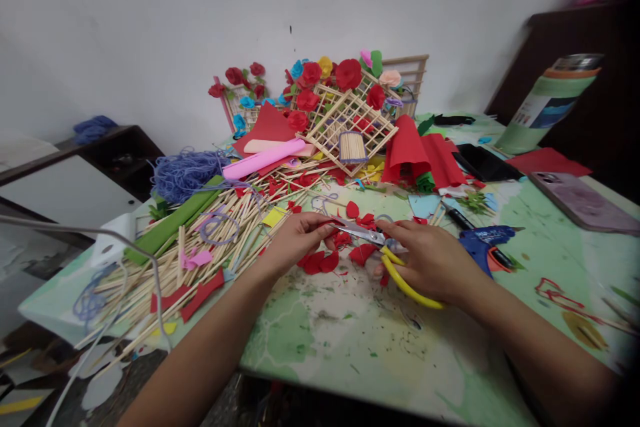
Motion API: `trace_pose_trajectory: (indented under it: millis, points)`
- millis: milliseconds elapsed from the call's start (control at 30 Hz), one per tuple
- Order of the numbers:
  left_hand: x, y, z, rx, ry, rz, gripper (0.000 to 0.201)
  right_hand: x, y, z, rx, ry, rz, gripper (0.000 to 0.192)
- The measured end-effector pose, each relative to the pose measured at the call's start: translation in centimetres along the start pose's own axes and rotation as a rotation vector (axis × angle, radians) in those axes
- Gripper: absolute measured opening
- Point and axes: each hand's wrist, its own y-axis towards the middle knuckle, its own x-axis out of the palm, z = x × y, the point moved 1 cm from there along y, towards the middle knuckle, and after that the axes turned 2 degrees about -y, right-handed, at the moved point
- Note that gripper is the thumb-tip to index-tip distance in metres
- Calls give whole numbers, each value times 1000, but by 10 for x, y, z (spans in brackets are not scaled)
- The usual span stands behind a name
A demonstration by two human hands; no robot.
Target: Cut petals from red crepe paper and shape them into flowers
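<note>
My right hand [433,259] grips a pair of scissors [403,280] with yellow handles, their metal blades pointing left. My left hand [304,239] is closed in a pinch at the blade tips, on what looks like a small piece of red paper [331,225] mostly hidden by the fingers. Below and between the hands, cut red paper petals [320,261] lie scattered on the green patterned tabletop [320,333].
Thin wooden sticks [240,227] and purple yarn [187,175] cover the left side. Stick lattices [350,130] with paper flowers [349,73] lean at the back. Rightward are a blue glue gun [483,243], phone [583,200] and green bottle [547,107]. A cable [150,260] crosses the left.
</note>
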Motion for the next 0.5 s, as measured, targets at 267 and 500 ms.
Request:
trace_pose_trajectory:
  millis: [267, 500]
  points:
    - [0, -1, 1, 20, -86, -6, 30, 3, -1, 3, 7, -6, -9, 58]
    - [-2, 0, 0, 61, -52, 14, 29, 2, 0, 1, -6, 28, -15, 61]
